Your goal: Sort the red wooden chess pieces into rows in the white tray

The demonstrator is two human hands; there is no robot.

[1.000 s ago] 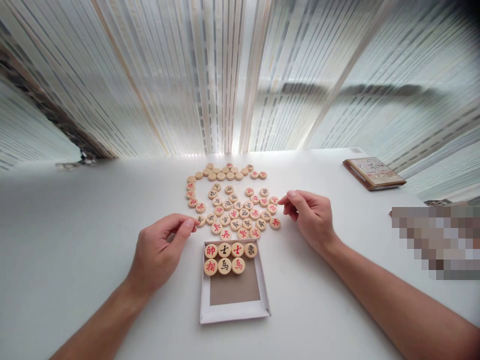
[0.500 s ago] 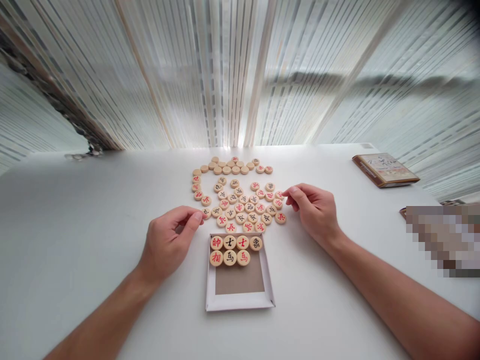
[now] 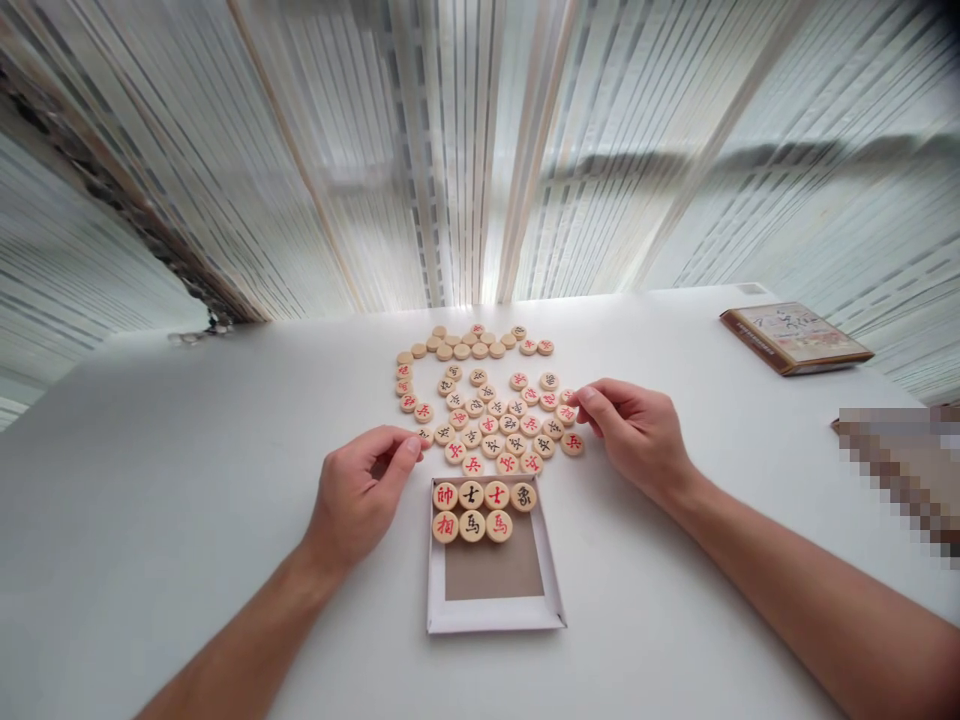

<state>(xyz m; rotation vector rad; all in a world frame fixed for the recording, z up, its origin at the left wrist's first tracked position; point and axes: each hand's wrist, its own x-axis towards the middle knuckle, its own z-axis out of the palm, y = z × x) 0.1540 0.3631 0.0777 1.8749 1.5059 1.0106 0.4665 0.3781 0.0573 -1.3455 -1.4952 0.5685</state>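
Many round wooden Chinese chess pieces [image 3: 489, 447] with red or black characters lie loosely grouped on the white table. Nearest to me is a shallow white open box [image 3: 497, 616]; its far part holds two rows of pieces, among them a red-lettered piece [image 3: 499, 527]. My left hand [image 3: 367, 490] is curled, thumb against forefinger, its tips at a black-lettered piece [image 3: 425, 437] on the group's left edge. On the right edge, my right hand [image 3: 636, 432] has bent fingers with the tips together by a red-lettered piece [image 3: 568, 397]. Whether either pinch contains anything is hidden.
Face-down pieces [image 3: 463, 351] form a row at the back. A brown-edged printed box [image 3: 796, 338] lies at the far right, with a partly pixelated flat object [image 3: 892, 460] nearer. Striped blinds [image 3: 480, 150] hang behind the table [image 3: 187, 500].
The whole view has shifted, so the table and pieces appear further right and slightly lower. Both hands keep nearly the same pose beside the group. The pieces in the box are unchanged.
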